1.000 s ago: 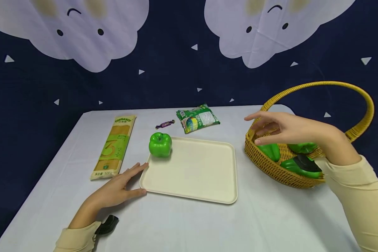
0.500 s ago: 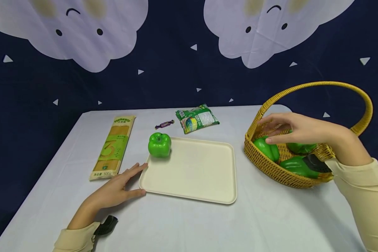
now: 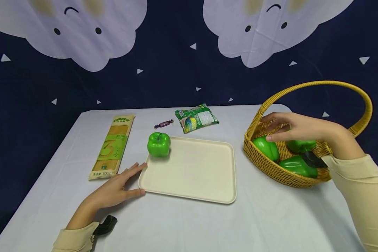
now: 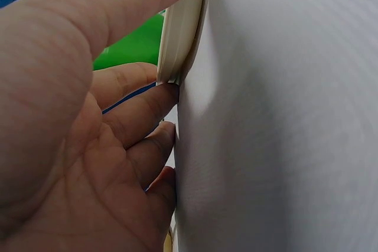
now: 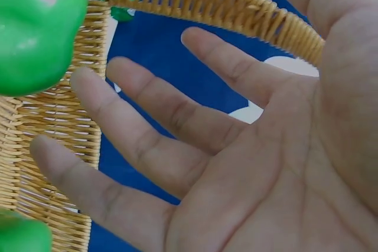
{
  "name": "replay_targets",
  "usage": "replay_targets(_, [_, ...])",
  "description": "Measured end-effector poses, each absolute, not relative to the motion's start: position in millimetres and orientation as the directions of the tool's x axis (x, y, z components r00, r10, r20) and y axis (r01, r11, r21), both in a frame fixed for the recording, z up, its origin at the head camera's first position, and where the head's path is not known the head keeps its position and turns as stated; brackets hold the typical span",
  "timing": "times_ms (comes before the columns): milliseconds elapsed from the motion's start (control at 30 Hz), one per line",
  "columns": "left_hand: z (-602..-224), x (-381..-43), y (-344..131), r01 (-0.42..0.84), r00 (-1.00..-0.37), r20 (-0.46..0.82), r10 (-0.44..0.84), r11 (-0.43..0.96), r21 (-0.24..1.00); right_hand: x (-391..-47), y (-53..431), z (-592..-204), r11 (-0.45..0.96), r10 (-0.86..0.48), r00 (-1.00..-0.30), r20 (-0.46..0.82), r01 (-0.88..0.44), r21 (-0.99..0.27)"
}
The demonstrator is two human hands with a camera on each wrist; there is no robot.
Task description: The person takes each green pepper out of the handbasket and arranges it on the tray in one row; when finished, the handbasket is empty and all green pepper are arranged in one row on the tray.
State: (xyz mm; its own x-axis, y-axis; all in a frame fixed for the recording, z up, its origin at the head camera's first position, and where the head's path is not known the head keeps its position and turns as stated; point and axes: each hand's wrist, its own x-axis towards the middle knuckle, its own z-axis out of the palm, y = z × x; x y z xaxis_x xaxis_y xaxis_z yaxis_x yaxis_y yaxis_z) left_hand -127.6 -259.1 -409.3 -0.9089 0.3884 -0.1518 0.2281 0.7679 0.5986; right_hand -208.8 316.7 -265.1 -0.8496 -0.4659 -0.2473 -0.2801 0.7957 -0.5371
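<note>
My left hand (image 3: pixel 114 190) lies at the left end of a cream rectangular tray (image 3: pixel 192 171), fingers and thumb stretched out. In the left wrist view, its thumb and fingertips meet the tray's rim (image 4: pixel 177 45). A green bell pepper (image 3: pixel 159 144) stands upright in the tray's far left corner. Over a wicker basket (image 3: pixel 280 176) on the right hovers my right hand (image 3: pixel 299 127), fingers loosely spread and holding nothing. Its thumb tip overlaps a green pepper (image 3: pixel 267 148) inside. Another green pepper (image 3: pixel 299 166) and a leafy-looking green item (image 3: pixel 300 146), partly hidden by the wrist, share the basket.
A pack of spaghetti (image 3: pixel 111 148) lies left of the tray. Behind the tray are a purple-wrapped candy (image 3: pixel 164 124) and a green snack bag (image 3: pixel 196 119). The basket's tall arched handle (image 3: pixel 321 83) rises around the right forearm. White cloth (image 3: pixel 176 227) covers the table.
My right hand has moved right and slightly down, from the basket's left rim to above the pepper inside. The left hand and the tray stay in place.
</note>
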Motion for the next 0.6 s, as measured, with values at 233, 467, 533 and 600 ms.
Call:
replay_targets(233, [-409.1,-128.1,-258.7,0.229,-0.908,-0.153,0.389,0.769,0.597,-220.5,317.4,-275.4,0.824,-0.418,-0.85,-0.32,-0.206,-0.528])
replay_targets(467, [-408.0,-128.3,-257.2,0.224,-0.907,-0.162,0.388,0.772,0.595,-229.8,314.8,-288.0,0.846,-0.421,-0.847,-0.324,-0.238,-0.477])
replay_targets(533, [-408.4,-128.2,-257.4,0.226,-0.908,-0.158,0.388,0.771,0.595,-231.6,313.7,-290.4,0.85,-0.414,-0.846,-0.336,-0.229,-0.474])
replay_targets(600, [-408.3,-128.1,-257.2,0.226,-0.908,-0.158,0.388,0.771,0.596,-232.6,313.0,-292.6,0.852,-0.402,-0.841,-0.362,-0.199,-0.484])
